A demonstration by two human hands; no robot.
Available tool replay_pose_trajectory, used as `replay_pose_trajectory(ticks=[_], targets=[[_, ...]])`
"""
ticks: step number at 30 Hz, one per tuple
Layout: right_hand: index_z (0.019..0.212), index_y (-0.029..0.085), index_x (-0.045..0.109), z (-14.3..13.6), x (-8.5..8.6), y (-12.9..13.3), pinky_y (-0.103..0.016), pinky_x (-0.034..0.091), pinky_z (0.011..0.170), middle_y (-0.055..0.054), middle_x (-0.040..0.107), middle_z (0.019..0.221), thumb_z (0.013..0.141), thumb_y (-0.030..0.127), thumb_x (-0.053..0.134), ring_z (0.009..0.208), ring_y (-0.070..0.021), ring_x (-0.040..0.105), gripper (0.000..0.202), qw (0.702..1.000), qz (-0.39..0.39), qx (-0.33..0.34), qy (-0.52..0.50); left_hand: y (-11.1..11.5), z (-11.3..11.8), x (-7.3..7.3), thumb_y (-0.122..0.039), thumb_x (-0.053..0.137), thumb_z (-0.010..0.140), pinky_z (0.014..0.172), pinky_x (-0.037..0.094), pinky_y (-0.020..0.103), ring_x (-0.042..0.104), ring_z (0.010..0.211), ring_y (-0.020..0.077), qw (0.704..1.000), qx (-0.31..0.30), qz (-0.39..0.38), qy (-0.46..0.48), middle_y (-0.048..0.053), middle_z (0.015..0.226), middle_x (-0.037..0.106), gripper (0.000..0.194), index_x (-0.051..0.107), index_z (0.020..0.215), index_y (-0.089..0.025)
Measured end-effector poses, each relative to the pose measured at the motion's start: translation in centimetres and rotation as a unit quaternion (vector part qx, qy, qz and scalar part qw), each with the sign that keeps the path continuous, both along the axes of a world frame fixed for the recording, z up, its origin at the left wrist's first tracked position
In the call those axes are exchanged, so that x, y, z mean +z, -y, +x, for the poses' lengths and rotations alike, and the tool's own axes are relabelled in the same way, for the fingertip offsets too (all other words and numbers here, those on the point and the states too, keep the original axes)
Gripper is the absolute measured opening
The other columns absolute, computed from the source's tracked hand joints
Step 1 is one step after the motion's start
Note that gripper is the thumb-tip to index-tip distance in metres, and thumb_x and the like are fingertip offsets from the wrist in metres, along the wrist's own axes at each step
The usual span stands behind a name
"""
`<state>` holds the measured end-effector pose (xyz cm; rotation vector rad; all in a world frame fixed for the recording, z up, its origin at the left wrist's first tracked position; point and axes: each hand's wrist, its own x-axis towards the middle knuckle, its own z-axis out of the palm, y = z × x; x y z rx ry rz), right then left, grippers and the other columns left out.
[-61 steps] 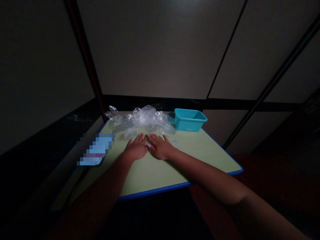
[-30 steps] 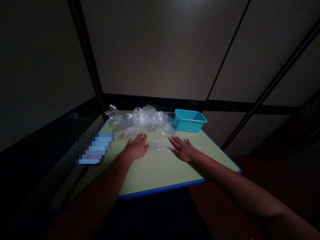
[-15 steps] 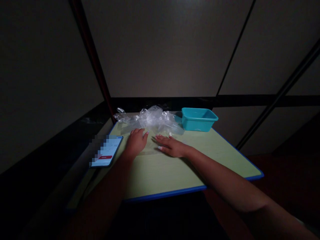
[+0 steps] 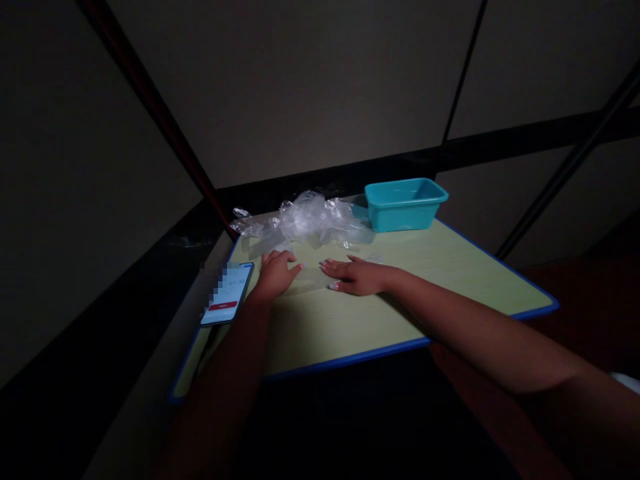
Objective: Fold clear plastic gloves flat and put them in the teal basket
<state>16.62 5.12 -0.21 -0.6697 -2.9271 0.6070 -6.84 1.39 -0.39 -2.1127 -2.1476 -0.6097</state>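
– Relative to the frame one second earlier, the gap between the left hand point(image 4: 277, 275) and the right hand point(image 4: 359, 277) has narrowed. Specify the present state of each.

– Right hand: palm down, fingers extended and slightly spread. Left hand: fingers bent, thumb held apart from them. Whether the left fingertips touch the film cannot be told.

– Position of the clear plastic film point(image 4: 307, 282)?

– Flat on the counter point(image 4: 330, 330), between the hands; its outline is faint.

– Adjacent items?

– Crumpled plastic pile point(image 4: 311, 217): beyond the hands, at the far side. Turquoise tub point(image 4: 403, 218): upright, right of the pile. Phone point(image 4: 231, 293): left of the left hand, screen lit, partly pixelated.
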Motion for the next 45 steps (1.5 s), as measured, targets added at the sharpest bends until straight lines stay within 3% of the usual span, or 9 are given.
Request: replay_pose_trajectory(ticks=[8,11,16,19,25,32,39,42,45], targets=[[0.144,0.026,0.023,0.5,0.7,0.2,-0.057,0.005,0.108,-0.008,0.018,0.150,0.085,0.053,0.047,0.138,-0.0267,0.011,0.069,0.999,-0.031,0.028,-0.001,0.3,-0.3,0.3,-0.040,0.067,0.071,0.091,0.033,0.034,0.048,0.102,0.0253,0.999,-0.020,-0.039,0.024,0.006,0.092,0.058,0.024,0.061,0.081,-0.020],[0.144,0.028,0.025,0.8,0.9,-0.5,-0.059,0.007,0.107,-0.006,0.017,0.151,0.089,0.043,0.044,0.139,-0.0259,0.010,0.060,0.998,-0.007,-0.021,-0.056,0.6,-0.4,0.8,-0.041,0.071,0.066,0.092,0.033,0.034,0.046,0.102,0.0262,0.997,-0.019,-0.058,0.036,0.006,0.092,0.058,0.026,0.060,0.078,-0.020],[0.138,0.021,0.038,1.4,0.6,-2.3,-0.058,0.016,0.107,-0.011,0.030,0.146,0.091,0.022,0.039,0.138,-0.0243,0.017,0.048,0.982,0.033,-0.128,-0.132,0.9,-0.6,1.0,-0.040,0.072,0.065,0.092,0.032,0.035,0.044,0.105,0.0277,0.996,-0.025,-0.082,0.035,0.006,0.096,0.057,0.026,0.060,0.078,-0.021],[0.133,0.019,0.046,1.4,0.1,-2.8,-0.054,0.019,0.108,-0.010,0.036,0.143,0.087,0.016,0.043,0.136,-0.0235,0.022,0.045,0.982,0.029,-0.106,-0.153,0.9,-0.8,1.0,-0.039,0.070,0.066,0.090,0.033,0.034,0.043,0.104,0.0274,0.995,-0.034,-0.089,0.028,0.006,0.095,0.057,0.024,0.059,0.079,-0.021],[0.126,0.020,0.054,0.7,-0.5,-2.4,-0.047,0.023,0.110,-0.008,0.044,0.138,0.085,0.021,0.051,0.134,-0.0218,0.028,0.041,0.986,0.017,-0.020,-0.167,0.8,-0.8,1.0,-0.033,0.063,0.071,0.087,0.033,0.033,0.046,0.100,0.0252,0.994,-0.038,-0.098,0.023,0.005,0.091,0.058,0.014,0.058,0.075,-0.021],[0.123,0.019,0.057,0.8,-0.9,-2.6,-0.042,0.026,0.110,-0.007,0.046,0.136,0.084,0.022,0.051,0.134,-0.0202,0.029,0.039,0.984,0.001,-0.014,-0.176,0.6,-0.7,1.2,-0.032,0.060,0.071,0.086,0.034,0.032,0.051,0.091,0.0226,0.992,-0.047,-0.108,0.038,0.004,0.081,0.061,0.014,0.054,0.065,-0.021],[0.125,0.017,0.055,0.5,-0.4,-1.8,-0.040,0.025,0.110,-0.007,0.046,0.137,0.086,0.023,0.048,0.134,-0.0185,0.029,0.040,0.989,-0.003,-0.008,-0.146,0.7,-0.6,1.2,-0.039,0.056,0.071,0.061,0.037,0.025,0.051,0.067,0.0151,0.974,-0.074,-0.123,0.176,-0.001,0.068,0.055,0.020,0.049,0.066,-0.020],[0.126,0.018,0.053,0.5,0.0,-1.2,-0.045,0.022,0.110,-0.008,0.043,0.139,0.087,0.025,0.047,0.134,-0.0197,0.028,0.040,0.993,0.003,-0.008,-0.121,0.7,-0.8,1.0,-0.041,0.059,0.067,0.058,0.038,0.025,0.051,0.064,0.0144,0.962,-0.074,-0.131,0.230,-0.002,0.066,0.054,0.022,0.052,0.070,-0.020],[0.127,0.020,0.053,0.4,0.3,-0.7,-0.050,0.020,0.109,-0.008,0.041,0.140,0.087,0.028,0.049,0.134,-0.0219,0.027,0.041,0.995,0.004,-0.006,-0.101,0.5,-1.0,0.7,-0.039,0.063,0.061,0.057,0.038,0.025,0.053,0.064,0.0155,0.959,-0.075,-0.151,0.226,-0.002,0.065,0.055,0.023,0.056,0.071,-0.020]])
